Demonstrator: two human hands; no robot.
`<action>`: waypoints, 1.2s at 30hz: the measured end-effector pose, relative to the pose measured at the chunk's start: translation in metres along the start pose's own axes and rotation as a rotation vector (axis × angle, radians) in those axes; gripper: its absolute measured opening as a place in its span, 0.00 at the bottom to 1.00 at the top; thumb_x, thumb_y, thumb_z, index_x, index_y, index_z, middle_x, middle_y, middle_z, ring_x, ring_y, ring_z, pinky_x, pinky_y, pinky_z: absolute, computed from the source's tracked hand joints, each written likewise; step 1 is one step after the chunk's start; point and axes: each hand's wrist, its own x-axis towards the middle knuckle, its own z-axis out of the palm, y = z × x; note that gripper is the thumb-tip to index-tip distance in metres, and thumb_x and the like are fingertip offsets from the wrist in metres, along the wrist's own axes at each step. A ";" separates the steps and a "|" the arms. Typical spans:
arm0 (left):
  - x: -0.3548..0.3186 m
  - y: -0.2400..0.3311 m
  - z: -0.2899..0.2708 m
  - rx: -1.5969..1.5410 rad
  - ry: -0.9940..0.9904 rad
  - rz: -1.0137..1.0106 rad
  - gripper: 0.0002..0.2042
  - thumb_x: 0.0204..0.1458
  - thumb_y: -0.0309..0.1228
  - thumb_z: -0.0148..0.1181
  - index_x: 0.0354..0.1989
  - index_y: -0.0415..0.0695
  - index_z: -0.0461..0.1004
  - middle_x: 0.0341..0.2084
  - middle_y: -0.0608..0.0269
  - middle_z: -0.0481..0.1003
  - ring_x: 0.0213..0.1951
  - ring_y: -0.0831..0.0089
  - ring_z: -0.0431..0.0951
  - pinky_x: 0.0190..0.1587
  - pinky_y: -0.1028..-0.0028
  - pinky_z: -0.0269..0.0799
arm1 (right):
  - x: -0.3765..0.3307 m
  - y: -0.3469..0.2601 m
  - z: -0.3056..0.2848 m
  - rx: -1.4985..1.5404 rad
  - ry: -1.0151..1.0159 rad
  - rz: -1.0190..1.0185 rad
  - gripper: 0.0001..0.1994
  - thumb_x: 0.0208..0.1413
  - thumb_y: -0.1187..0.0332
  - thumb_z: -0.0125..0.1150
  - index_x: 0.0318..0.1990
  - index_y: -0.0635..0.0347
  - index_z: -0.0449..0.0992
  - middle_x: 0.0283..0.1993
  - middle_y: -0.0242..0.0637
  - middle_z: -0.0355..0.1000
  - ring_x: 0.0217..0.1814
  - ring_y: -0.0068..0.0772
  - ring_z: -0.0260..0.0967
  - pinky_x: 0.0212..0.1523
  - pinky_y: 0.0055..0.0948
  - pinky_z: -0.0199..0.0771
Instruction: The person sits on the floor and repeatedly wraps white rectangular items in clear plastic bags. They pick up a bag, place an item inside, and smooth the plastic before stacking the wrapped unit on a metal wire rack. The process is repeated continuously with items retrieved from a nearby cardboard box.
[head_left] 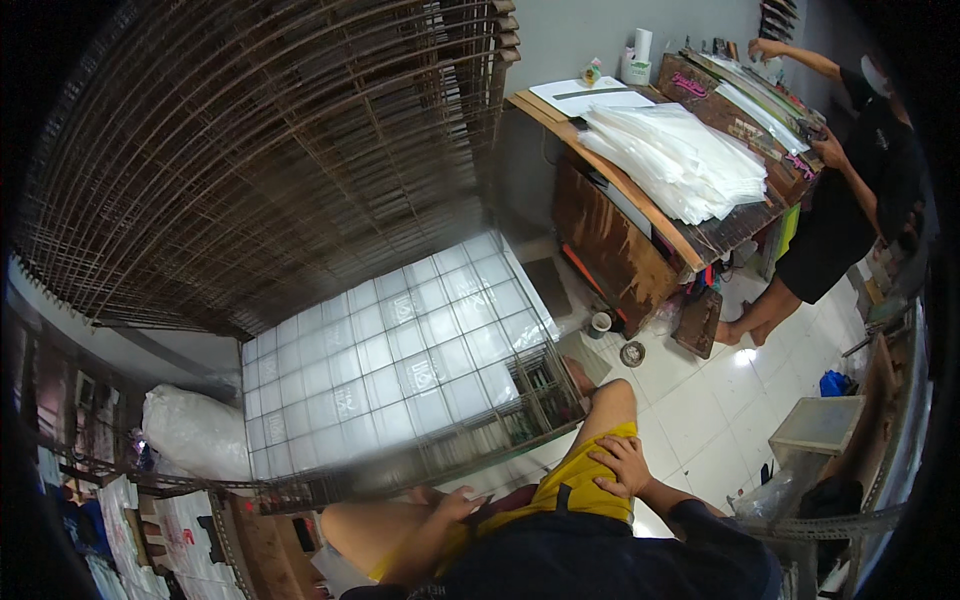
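The right hand (622, 464) lies flat, fingers spread, on the thigh of the yellow shorts (580, 490), gripping nothing. The left hand (462, 505) rests near the other thigh; whether it's gripping, I can't tell. Soft cloth, bare knees. Just ahead, a gridded panel of glossy squares (400, 350) leans on a wire rack (260, 150). Stacked white plastic sheets (680, 155) cover the wooden bench (620, 230).
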 end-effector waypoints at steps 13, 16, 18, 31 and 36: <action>-0.006 0.004 -0.002 0.031 -0.001 0.068 0.36 0.47 0.56 0.57 0.56 0.39 0.61 0.37 0.49 0.74 0.39 0.61 0.75 0.42 0.70 0.69 | 0.004 -0.010 -0.001 -0.026 0.016 0.011 0.26 0.40 0.51 0.57 0.47 0.53 0.72 0.53 0.44 0.63 0.58 0.47 0.57 0.54 0.48 0.49; 0.001 -0.010 0.004 -0.014 0.030 0.111 0.36 0.45 0.58 0.57 0.54 0.39 0.63 0.37 0.48 0.74 0.39 0.63 0.75 0.44 0.69 0.69 | 0.007 -0.012 -0.004 -0.018 0.017 0.009 0.26 0.39 0.51 0.57 0.47 0.53 0.72 0.53 0.44 0.63 0.58 0.47 0.57 0.54 0.49 0.48; -0.001 -0.008 0.004 -0.027 0.052 0.121 0.36 0.45 0.57 0.57 0.54 0.40 0.63 0.36 0.49 0.75 0.39 0.64 0.76 0.42 0.69 0.70 | 0.008 -0.013 -0.002 -0.004 0.020 0.009 0.26 0.40 0.51 0.57 0.47 0.53 0.72 0.53 0.44 0.63 0.58 0.47 0.57 0.54 0.50 0.48; 0.012 -0.013 0.002 -0.004 0.138 0.166 0.20 0.42 0.43 0.61 0.42 0.45 0.69 0.29 0.52 0.74 0.35 0.56 0.74 0.38 0.62 0.68 | -0.003 0.004 0.022 -0.029 0.068 -0.084 0.27 0.45 0.51 0.54 0.51 0.57 0.70 0.52 0.50 0.63 0.56 0.55 0.56 0.57 0.56 0.46; 0.017 -0.028 0.023 -0.038 0.144 0.229 0.07 0.38 0.24 0.51 0.29 0.44 0.69 0.25 0.53 0.72 0.30 0.59 0.73 0.29 0.62 0.66 | 0.007 -0.015 0.005 -0.047 0.057 -0.175 0.25 0.49 0.52 0.52 0.53 0.55 0.69 0.54 0.47 0.64 0.59 0.50 0.56 0.58 0.54 0.47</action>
